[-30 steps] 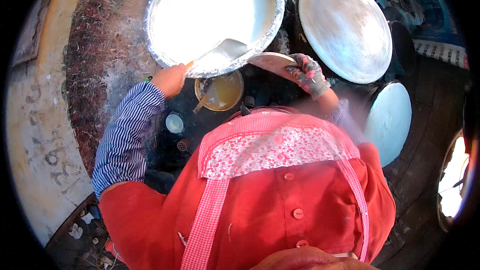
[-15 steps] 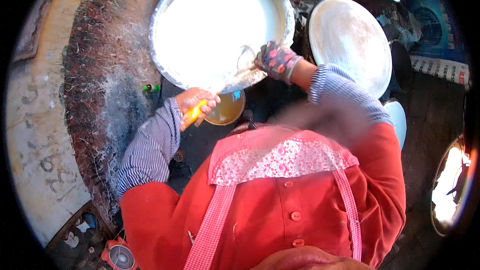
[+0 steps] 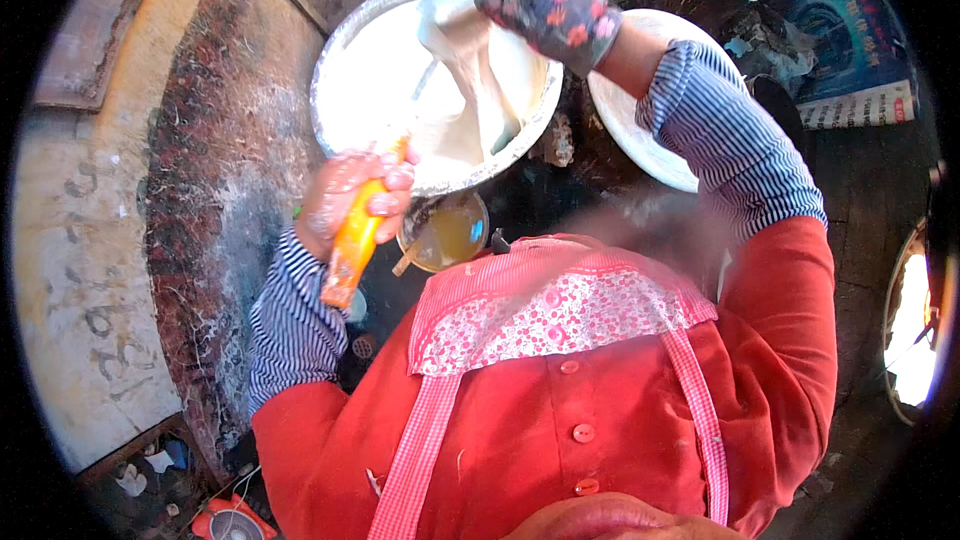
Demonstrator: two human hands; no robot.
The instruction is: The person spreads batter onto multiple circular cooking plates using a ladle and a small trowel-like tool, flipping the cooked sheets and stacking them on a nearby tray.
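My bare left hand (image 3: 345,190), smeared with white, grips an orange-handled tool (image 3: 350,245) at the near left of a big round basin (image 3: 322,110). The tool's thin far part is lost in glare over the white liquid, so its kind is unclear. My right hand (image 3: 560,15), in a dark glove with pink flowers, is raised over the basin's far right rim. Its fingers are closed at the top of a limp, wet, greyish-white sheet (image 3: 482,75), which hangs down into the basin. The fingertips are partly hidden.
Right of the basin lies a large round pale disc (image 3: 630,115). A small round container (image 3: 465,220) with yellowish liquid stands close below the basin, a flat stick (image 3: 405,262) at its edge. A stained curved board (image 3: 190,190) runs along the left. A red fan (image 3: 235,520) is at lower left.
My right hand has risen up and away from the near rim, and the wet sheet now hangs from it. My left hand has moved left with the orange-handled tool, now tilted more upright.
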